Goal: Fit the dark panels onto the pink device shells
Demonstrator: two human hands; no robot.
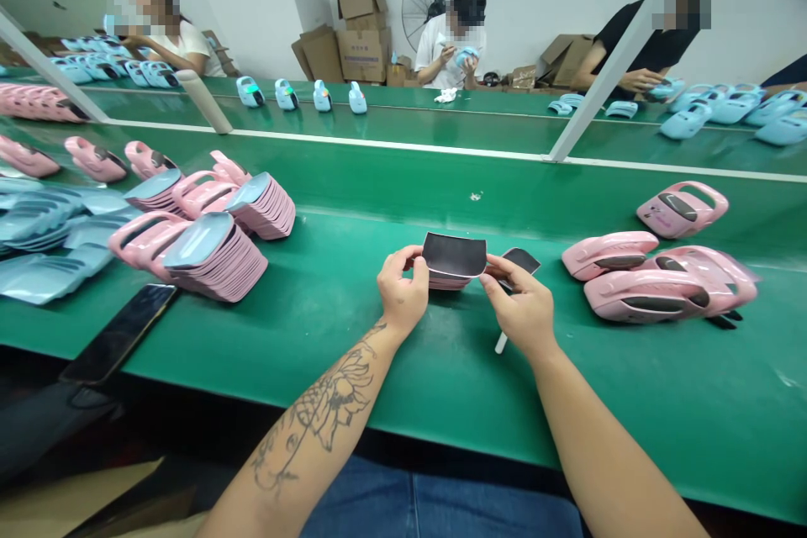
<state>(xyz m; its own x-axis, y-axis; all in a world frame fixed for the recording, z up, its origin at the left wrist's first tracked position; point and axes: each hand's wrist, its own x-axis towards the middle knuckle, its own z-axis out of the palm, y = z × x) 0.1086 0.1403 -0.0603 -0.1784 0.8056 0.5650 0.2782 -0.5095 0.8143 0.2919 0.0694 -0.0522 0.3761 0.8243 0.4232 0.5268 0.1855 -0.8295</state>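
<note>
A curved black panel [455, 255] with a thin pale edge is before me, pink layers showing directly beneath it. My left hand [403, 290] pinches its left edge between thumb and fingers. At the opposite edge, my right hand [522, 307] has its thumb and fingers closed on the right corner. Whether the pink layers are held along with the panel, I cannot tell. Behind my right fingers lies a second dark panel [524, 259], partly hidden. A short white stick [501, 343] pokes out below my right hand.
Pink handled shells [649, 294] lie at right. Stacked pink panels [218, 265], blue parts [47, 227] and a phone [119, 334] are at left. A white rail [378, 145] crosses the green table [353, 353]. Beyond it, several people work among blue shells [684, 119].
</note>
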